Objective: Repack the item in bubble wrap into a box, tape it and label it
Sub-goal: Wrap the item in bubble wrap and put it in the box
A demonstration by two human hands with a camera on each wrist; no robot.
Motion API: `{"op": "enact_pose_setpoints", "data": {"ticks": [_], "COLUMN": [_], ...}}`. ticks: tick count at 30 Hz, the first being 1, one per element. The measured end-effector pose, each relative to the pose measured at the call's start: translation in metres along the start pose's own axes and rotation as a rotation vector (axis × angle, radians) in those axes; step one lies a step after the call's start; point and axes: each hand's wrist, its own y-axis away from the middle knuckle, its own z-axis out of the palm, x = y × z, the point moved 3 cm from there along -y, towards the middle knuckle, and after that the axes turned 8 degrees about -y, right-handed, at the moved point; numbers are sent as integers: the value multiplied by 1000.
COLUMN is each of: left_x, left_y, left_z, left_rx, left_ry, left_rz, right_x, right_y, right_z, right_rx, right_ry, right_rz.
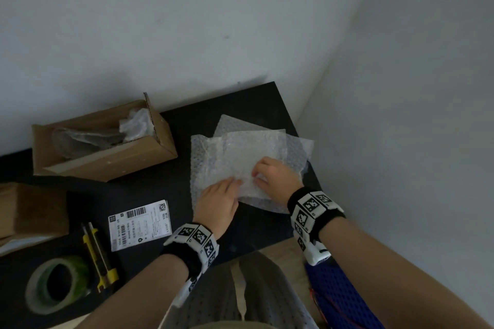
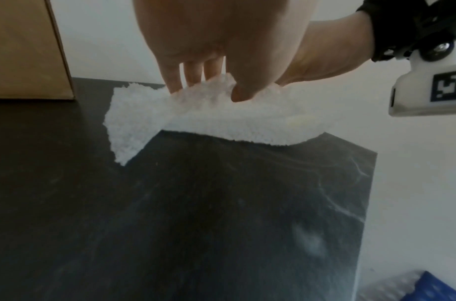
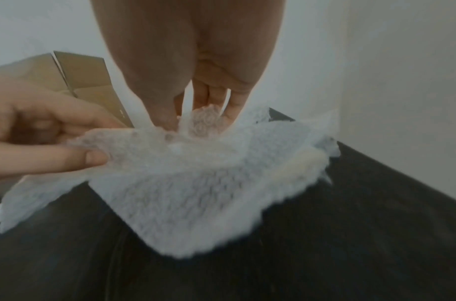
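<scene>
Two bare hands work a sheet of bubble wrap (image 1: 240, 157) on a black table (image 1: 165, 189) set against a pale wall. The left hand (image 1: 217, 201) pinches the wrap's near edge: in the left wrist view its thumb (image 2: 243, 89) bears down on top of the sheet while three fingers (image 2: 174, 79) run nearly straight and close together behind it, their tips buried in the plastic. The right hand (image 1: 276, 177) grips the same sheet just beside the left fingertips; in the right wrist view its thumb and fingers (image 3: 234, 101) curl inward and gather a puckered fold of bubble wrap (image 3: 195, 173) between them, the fingers held close rather than spread. Between the two grips the near edge is lifted clear of the table, while the far part of the sheet lies flat beyond the fingertips, with other layers of wrap showing under it. Whether anything lies inside the wrap cannot be told.

Well apart from the left fingers, toward the wall, an open cardboard box (image 1: 104, 141) holds crumpled clear plastic. Nearer the left wrist lie a printed shipping label (image 1: 139, 224), a yellow utility knife (image 1: 99, 256) and a roll of green tape (image 1: 57, 286), none touched by either hand.
</scene>
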Motion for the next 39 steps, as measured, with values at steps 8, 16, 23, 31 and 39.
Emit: {"op": "enact_pose_setpoints", "data": {"ticks": [8,16,23,31,39], "left_x": [-20,-44,-67,-99,-126], "left_y": [-13,-19,-20,3,28], "left_z": [-55,-125,-199,-243,-276], "left_rx": [123,271,512,535,636], "left_ry": [197,473,511,604,625], "left_rz": [-143,-253,-216,-100,-104], "right_x": [-27,-87,-141,-198,-239], "right_y": [-14,-26,-46,-73,-99], "right_z": [-60,-104,-128,-102,-74], "right_rx": [147,226,444,193,181], "right_ry": [-16,-75,-62,45,7], "right_rz": [-39,-151,-249,-314,-334]}}
